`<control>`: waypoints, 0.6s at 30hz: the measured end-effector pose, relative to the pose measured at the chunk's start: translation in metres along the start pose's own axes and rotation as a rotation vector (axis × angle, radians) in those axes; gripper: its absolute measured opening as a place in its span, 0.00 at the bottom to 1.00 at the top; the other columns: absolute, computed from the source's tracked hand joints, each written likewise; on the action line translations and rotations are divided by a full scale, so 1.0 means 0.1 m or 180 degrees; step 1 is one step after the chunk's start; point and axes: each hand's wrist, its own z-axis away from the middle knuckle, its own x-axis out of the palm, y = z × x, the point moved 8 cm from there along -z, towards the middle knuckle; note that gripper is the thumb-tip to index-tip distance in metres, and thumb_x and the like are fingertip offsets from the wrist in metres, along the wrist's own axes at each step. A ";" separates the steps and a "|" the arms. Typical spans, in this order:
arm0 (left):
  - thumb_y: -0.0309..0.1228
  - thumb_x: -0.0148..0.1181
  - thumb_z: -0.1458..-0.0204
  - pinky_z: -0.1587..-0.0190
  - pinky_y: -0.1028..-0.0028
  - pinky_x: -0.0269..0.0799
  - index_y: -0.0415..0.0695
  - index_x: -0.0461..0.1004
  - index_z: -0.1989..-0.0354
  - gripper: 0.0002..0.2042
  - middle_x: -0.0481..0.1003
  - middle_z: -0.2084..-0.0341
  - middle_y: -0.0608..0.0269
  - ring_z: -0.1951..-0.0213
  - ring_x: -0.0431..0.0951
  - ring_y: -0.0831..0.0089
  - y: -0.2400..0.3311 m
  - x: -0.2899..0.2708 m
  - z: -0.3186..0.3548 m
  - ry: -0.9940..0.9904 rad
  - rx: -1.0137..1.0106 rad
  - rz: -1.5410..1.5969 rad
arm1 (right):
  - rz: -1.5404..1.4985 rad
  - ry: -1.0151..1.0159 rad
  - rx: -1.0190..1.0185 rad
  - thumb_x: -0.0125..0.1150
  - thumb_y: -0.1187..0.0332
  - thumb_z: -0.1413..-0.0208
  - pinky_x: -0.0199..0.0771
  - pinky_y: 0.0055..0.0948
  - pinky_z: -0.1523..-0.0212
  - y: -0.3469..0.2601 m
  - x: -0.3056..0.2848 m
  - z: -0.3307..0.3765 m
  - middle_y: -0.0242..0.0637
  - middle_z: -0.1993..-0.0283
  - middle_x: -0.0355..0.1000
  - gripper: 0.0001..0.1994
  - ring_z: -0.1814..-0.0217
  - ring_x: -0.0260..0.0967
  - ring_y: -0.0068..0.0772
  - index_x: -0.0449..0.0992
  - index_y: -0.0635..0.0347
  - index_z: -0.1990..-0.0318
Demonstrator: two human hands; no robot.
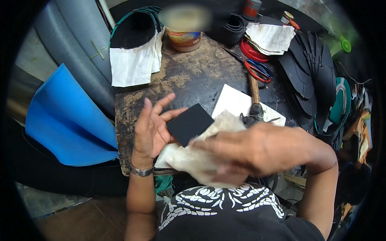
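A black square piece [189, 124] rests against the spread fingers of the left hand [152, 128], above a worn dark workbench [189, 76]. The right hand [257, 148] pinches a stained white cloth [197, 156] touching the square. At the bench's far edge stands a round tub [185, 40] with an orange-and-blue label.

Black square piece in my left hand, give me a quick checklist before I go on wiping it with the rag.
1. Black square piece rests against the left hand: ok.
2. Left fingers spread, not curled over the piece: grip security cannot tell.
3. Right hand on the whitish rag: ok.
4. Rag touching the piece's lower edge: ok.
5. Hammer and scissors lie apart from both hands: ok.
6. Piece's surface clean: cannot tell.
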 end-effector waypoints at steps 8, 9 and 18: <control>0.17 0.58 0.43 0.46 0.80 0.75 0.39 0.64 0.30 0.29 0.73 0.44 0.53 0.49 0.76 0.78 -0.11 0.01 0.06 -0.0218 0.0532 -0.1399 | 0.1606 0.2400 0.1301 0.52 0.43 0.34 0.61 0.50 0.34 2.08 -1.39 -1.11 0.51 0.36 0.65 0.25 0.31 0.59 0.57 0.81 0.52 0.44; 0.17 0.57 0.43 0.47 0.80 0.75 0.39 0.66 0.32 0.27 0.74 0.44 0.54 0.49 0.76 0.79 -0.11 -0.02 0.06 -0.0109 0.0482 -0.1689 | 0.1812 0.2390 0.1341 0.55 0.48 0.34 0.59 0.49 0.31 2.18 -1.46 -1.33 0.53 0.34 0.63 0.21 0.29 0.58 0.58 0.81 0.49 0.44; 0.18 0.55 0.40 0.65 0.84 0.69 0.39 0.79 0.44 0.16 0.79 0.49 0.61 0.65 0.72 0.88 -0.09 -0.15 0.17 0.0371 0.0946 -0.1868 | 0.1428 0.1862 0.2008 0.25 0.34 0.33 0.37 0.68 0.26 2.22 -1.74 -2.02 0.55 0.26 0.56 0.40 0.21 0.43 0.62 0.83 0.54 0.52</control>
